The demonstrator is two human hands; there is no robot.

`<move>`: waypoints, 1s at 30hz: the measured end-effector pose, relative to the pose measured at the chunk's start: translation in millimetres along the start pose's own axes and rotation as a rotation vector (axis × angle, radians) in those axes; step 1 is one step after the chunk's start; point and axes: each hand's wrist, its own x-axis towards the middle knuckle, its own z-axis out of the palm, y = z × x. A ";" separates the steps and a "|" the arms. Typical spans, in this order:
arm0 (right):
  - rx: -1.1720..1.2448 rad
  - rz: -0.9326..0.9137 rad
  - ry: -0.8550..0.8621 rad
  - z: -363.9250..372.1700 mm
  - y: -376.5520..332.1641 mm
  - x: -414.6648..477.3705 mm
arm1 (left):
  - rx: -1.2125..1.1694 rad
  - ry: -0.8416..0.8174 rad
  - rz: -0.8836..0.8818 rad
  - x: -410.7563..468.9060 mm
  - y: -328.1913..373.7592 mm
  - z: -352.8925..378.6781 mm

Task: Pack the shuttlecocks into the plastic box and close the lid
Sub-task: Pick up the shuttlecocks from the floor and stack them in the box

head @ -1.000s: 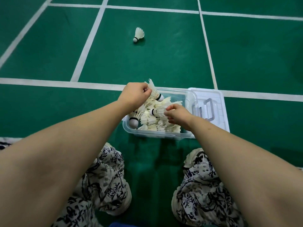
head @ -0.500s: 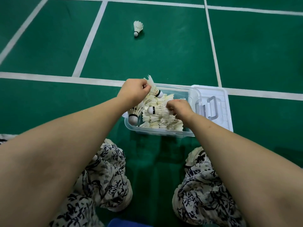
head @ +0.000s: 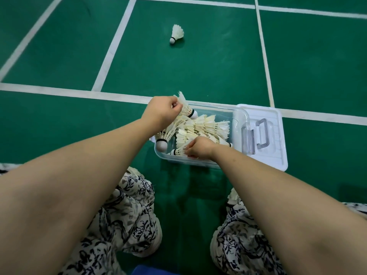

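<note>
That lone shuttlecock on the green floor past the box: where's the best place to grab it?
Probably the rounded cork tip of the lone shuttlecock, pinched from the near side. It lies on its side, cork end nearest the camera, and the flared feathers would crush easily.

No readable text, labels, brands or numbers appear anywhere: none on the box (head: 241,120), lid (head: 276,155), shuttlecocks (head: 206,126) or floor (head: 198,72).

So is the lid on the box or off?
Off. The white plastic lid lies on the green floor beside the clear plastic box, whose top is open.
</note>
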 end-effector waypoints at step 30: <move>0.390 -0.249 0.371 -46.7 -19.5 -42.8 | 0.198 -0.223 0.276 -19.2 19.7 2.4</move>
